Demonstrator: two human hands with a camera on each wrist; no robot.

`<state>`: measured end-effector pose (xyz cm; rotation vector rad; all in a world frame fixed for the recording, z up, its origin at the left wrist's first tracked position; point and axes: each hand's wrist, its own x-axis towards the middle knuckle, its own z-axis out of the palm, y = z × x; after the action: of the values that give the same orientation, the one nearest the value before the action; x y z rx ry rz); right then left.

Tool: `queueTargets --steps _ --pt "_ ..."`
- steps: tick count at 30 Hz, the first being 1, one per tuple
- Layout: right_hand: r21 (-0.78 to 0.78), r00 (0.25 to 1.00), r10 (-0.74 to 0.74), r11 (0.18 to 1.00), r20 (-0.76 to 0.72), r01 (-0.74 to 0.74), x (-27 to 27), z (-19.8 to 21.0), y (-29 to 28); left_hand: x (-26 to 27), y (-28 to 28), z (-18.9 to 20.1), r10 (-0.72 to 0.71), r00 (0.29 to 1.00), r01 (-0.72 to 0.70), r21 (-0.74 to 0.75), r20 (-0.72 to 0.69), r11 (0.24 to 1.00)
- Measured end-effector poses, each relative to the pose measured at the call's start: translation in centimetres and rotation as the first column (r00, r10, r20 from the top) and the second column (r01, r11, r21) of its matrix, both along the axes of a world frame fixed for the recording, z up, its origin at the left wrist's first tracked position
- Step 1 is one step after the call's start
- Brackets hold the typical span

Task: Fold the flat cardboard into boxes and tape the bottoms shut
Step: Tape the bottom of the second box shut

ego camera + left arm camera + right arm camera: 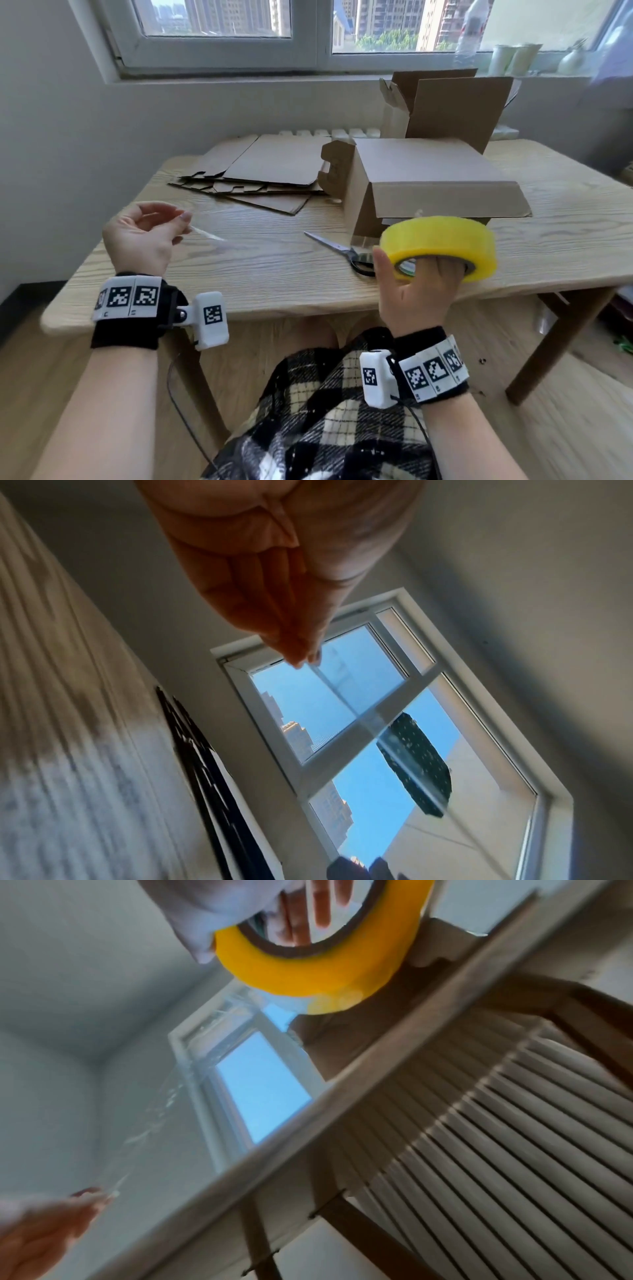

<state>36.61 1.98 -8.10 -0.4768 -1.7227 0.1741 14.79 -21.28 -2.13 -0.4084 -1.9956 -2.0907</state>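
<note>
The person is holding the yellow tape roll [440,245] in the right hand [416,291], above the near right part of the wooden worktop [274,270]; the fingers are passing through the core of the roll and the thumb is lying on its outer side, so this grip is clamped on the roll. The left hand [144,236] is staying over the near left part of the worktop, and its fingertips [303,656] are pinching the free end of a clear tape strip [209,234], which is stretching toward the roll. Just behind the roll a folded cardboard box [428,178] is lying on the worktop, and a second box [448,106] with open flaps is standing further behind it. The scissors [342,251] are lying near the roll, to its left. A stack of flat cardboard [260,171] is resting at the far left.
</note>
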Motion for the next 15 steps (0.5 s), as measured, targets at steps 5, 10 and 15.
queueTargets --steps 5,10,15 --pt "0.118 0.967 0.253 0.961 -0.018 -0.249 -4.5 4.7 -3.5 -1.6 -4.8 -0.2 0.168 0.983 -0.172 0.053 0.069 0.984" --pt "-0.209 0.925 0.356 0.922 0.13 -0.325 -10.5 8.1 -3.5 -2.6 -7.2 -1.2 0.251 0.952 -0.263 0.053 0.174 0.963" --pt "-0.349 0.735 0.307 0.931 0.604 -0.102 -15.0 8.6 -4.1 -2.7 -6.0 -1.7 0.296 0.926 -0.302 -0.011 0.233 0.953"
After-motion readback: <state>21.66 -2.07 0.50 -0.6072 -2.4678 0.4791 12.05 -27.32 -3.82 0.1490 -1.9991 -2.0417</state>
